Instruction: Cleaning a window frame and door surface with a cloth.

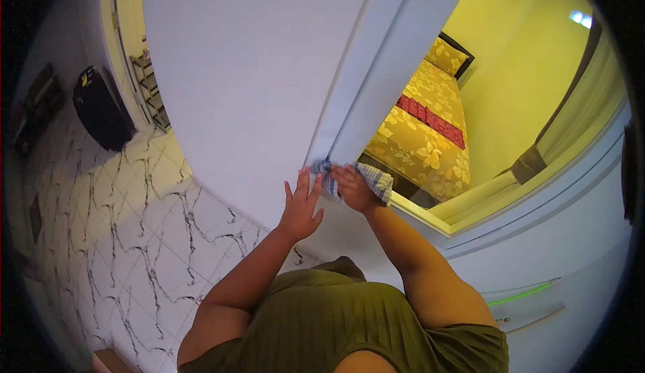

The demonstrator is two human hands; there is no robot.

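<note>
My right hand (354,190) presses a blue-and-white striped cloth (375,177) against the lower corner of a white window frame (385,55). Part of the cloth is bunched past my fingertips at the corner, and a loose end hangs out to the right. My left hand (301,207) holds nothing; its fingers are spread towards the white wall (252,71) just left of the cloth. Whether those fingertips touch the wall or the frame's edge I cannot tell.
Through the window opening are a bed (418,136) with a flowered yellow cover and a tied curtain (529,164). Marble-patterned floor tiles (146,252) spread to the left. A dark upright object (103,108) stands by a doorway with a shelf rack (151,88). A green stick (521,295) shows at the lower right.
</note>
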